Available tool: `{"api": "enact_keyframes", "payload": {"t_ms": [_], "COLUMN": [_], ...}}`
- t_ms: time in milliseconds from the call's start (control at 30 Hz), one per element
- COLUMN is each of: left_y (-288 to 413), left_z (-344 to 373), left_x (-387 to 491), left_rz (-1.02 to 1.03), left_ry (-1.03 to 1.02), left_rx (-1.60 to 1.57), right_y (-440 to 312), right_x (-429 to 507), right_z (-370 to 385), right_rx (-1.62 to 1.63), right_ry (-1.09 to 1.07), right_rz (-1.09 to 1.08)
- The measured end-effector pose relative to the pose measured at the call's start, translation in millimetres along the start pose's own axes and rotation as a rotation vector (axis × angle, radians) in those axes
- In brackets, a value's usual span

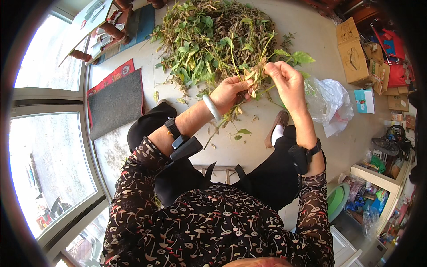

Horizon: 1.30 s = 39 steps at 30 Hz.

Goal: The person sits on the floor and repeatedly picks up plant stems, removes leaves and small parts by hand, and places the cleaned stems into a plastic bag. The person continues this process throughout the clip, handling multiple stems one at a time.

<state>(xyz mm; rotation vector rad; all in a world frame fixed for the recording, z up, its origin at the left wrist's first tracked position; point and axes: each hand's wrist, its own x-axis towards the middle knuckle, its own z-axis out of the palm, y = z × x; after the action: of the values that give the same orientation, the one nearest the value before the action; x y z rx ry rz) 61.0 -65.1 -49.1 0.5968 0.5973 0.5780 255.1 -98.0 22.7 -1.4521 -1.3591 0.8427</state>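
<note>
My left hand [230,92] grips a soybean plant [255,78] by its stems and pale brown pods, above the floor between my knees. My right hand [288,85] is pinched on the upper part of the same plant, thumb against the bent fingers; what exactly lies between those fingertips is partly hidden. Yellow-green stems and a few green leaves [303,57] stick out past both hands. One bare stem hangs down under my left wrist. Just beyond lies a large heap of soybean plants [213,43], green-leaved on the left and mostly brown pods on the right.
White and clear plastic bags [333,103] lie right of my shoe [278,126]. Cardboard boxes [353,55] stand farther right. A grey mat [116,103] lies at left near the glass doors [50,150]. Fallen leaves [244,131] and bits dot the tiled floor.
</note>
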Motion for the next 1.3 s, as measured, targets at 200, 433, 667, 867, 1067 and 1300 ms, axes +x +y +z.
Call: {"api": "enact_keyframes", "payload": {"t_ms": [200,433,667,867,1067,1300], "left_y": [-1.5,1.3,1.9,2.9,14.8,35.0], "left_z": [0.5,-0.1,1.1,0.9,-3.0,-13.6], "left_x": [-0.3,-1.9,0.6,2.1,1.6,2.8], "left_rz": [-0.018,0.053,0.163,0.165,0.159,0.317], "left_ry": [0.007,0.030,0.027,-0.049,-0.052,-0.155], "left_rx": [0.026,-0.026,-0.119,-0.167,-0.206,-0.303], "right_y": [6.4,-1.3,-4.5,3.0,14.3,94.8], "right_x": [0.6,-0.2,-13.3,-14.7,-4.2,-1.3], "right_z": [-0.6,-1.2,15.6,14.9,-9.1,-120.7], "right_rx": [-0.120,-0.197,-0.175,-0.283,-0.145,-0.992], "right_ry": [-0.021,0.135,-0.160,-0.180,-0.005,0.152], "right_rz": [-0.114,-0.209,-0.098,-0.126,-0.178,0.220]}}
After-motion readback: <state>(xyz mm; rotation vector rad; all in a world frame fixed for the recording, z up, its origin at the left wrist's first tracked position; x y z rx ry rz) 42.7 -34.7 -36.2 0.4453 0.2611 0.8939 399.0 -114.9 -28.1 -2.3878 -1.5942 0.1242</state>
